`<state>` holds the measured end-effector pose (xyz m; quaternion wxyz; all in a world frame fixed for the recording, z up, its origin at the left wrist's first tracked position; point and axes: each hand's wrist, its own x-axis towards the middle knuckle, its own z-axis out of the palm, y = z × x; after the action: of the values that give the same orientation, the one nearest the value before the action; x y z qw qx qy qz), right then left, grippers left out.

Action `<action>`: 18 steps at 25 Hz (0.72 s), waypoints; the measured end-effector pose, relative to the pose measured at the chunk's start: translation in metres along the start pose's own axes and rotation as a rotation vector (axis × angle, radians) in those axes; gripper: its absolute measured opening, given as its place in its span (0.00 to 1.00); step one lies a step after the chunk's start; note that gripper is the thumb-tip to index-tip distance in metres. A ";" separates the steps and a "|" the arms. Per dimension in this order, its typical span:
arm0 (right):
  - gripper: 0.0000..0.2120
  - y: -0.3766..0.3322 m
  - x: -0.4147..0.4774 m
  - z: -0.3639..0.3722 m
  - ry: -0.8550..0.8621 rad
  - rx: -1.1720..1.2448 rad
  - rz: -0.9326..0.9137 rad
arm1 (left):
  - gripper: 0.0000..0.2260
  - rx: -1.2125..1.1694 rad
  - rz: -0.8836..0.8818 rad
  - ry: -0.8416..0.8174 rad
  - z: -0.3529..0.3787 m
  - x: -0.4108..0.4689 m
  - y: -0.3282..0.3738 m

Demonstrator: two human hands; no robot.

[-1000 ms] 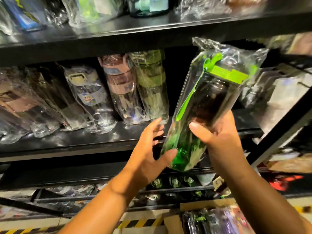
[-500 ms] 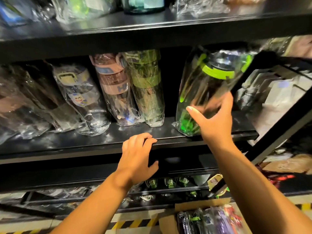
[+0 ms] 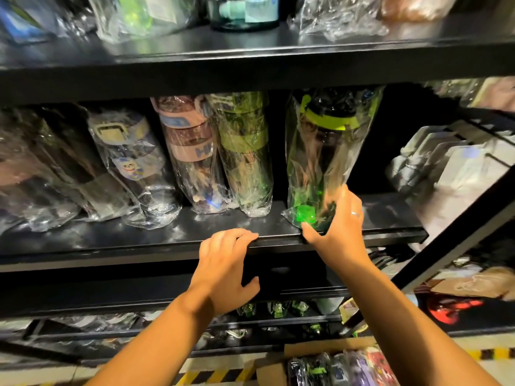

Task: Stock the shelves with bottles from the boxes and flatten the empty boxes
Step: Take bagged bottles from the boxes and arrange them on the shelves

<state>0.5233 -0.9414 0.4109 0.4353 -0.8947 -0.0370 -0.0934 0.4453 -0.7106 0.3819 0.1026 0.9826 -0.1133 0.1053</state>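
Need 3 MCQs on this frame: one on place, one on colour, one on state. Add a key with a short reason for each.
1. Where is the green-lidded bottle?
A) top shelf
B) middle shelf, right of the wrapped row
C) lying on the floor

2. What colour is its lid band?
A) red
B) white
C) lime green

3. What is the right hand doing?
A) holding the bottle's base
B) curled, holding nothing
C) open, touching nothing

Key:
1 B: its base sits on that shelf, beside the camo-green bottle.
2 C: the band shows lime through the clear wrap.
3 A: the fingers and thumb curl round the base.
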 end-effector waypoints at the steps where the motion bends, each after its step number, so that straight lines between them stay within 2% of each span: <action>1: 0.42 0.003 -0.001 0.000 -0.003 -0.036 -0.001 | 0.34 -0.001 -0.004 -0.001 -0.001 0.001 0.000; 4: 0.38 -0.002 0.008 0.004 0.007 -0.062 -0.020 | 0.34 0.012 -0.004 0.012 0.001 0.001 0.001; 9: 0.27 -0.018 0.031 0.022 0.086 -0.292 0.016 | 0.33 0.020 0.001 0.032 0.004 0.001 -0.001; 14: 0.26 -0.017 0.031 0.029 0.115 -0.447 -0.025 | 0.33 0.004 -0.003 0.031 0.006 0.001 -0.002; 18: 0.29 -0.014 0.032 0.032 0.125 -0.479 -0.029 | 0.33 0.012 -0.007 0.018 0.006 0.001 -0.001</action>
<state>0.5564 -0.9080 0.4087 0.2110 -0.9642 0.0001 -0.1608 0.4473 -0.7107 0.3765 0.0981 0.9826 -0.1081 0.1144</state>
